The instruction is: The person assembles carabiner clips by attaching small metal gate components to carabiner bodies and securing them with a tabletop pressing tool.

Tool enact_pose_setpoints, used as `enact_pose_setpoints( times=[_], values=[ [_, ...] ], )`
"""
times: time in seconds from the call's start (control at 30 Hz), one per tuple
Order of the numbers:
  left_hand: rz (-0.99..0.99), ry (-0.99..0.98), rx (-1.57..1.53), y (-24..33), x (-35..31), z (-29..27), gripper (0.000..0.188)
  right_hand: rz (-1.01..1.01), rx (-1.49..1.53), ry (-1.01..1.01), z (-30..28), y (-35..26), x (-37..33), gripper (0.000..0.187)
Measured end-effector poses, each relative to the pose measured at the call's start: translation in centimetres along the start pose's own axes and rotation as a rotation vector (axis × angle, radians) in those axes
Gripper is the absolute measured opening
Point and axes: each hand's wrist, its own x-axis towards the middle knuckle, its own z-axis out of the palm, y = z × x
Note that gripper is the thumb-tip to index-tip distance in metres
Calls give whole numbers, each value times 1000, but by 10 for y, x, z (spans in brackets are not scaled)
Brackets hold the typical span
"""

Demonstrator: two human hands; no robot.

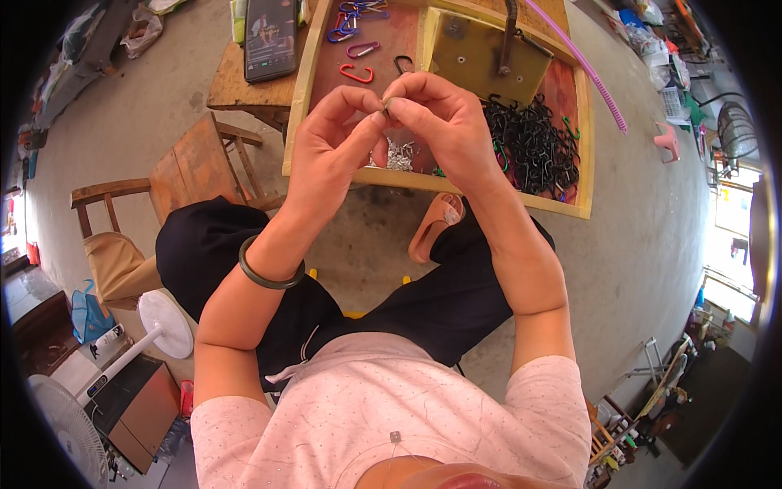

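Note:
My left hand [332, 130] and my right hand [444, 122] meet fingertip to fingertip over the near part of a wooden-rimmed tray [298, 102]. Both are pinched around something small and dark, too hidden to make out. Just beyond the fingers lie a red carabiner [363, 81], a purple carabiner [358, 55] and a black hook [398, 59]. Several blue carabiners [342, 35] are bunched at the far left of the tray. Beneath my hands is a heap of small silver metal pieces [399, 156]. A large pile of black carabiner hooks [533, 151] fills the right side.
A yellowish metal plate with a lever [489, 63] stands in the tray. A phone [270, 41] rests left of it on a wooden table [232, 85]. A pink coiled strip [599, 88] hangs past the right rim. A wooden chair [189, 167] is at the left, near a white fan [165, 324].

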Motion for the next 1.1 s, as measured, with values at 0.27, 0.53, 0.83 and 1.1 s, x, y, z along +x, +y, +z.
enact_pose_setpoints(
  times=[0.27,0.53,0.83,1.1],
  values=[
    [261,130,257,-1,1,5,9,-66,-457,103,4,-18,-5,11],
    [476,93,761,11,-1,5,13,111,-517,-16,-5,-32,-6,10],
    [543,-111,836,24,2,-4,16,182,-379,-146,-13,-28,-10,5],
    [648,-42,1117,21,2,-5,13,173,-343,-74,-12,-19,-7,5]
  ],
)
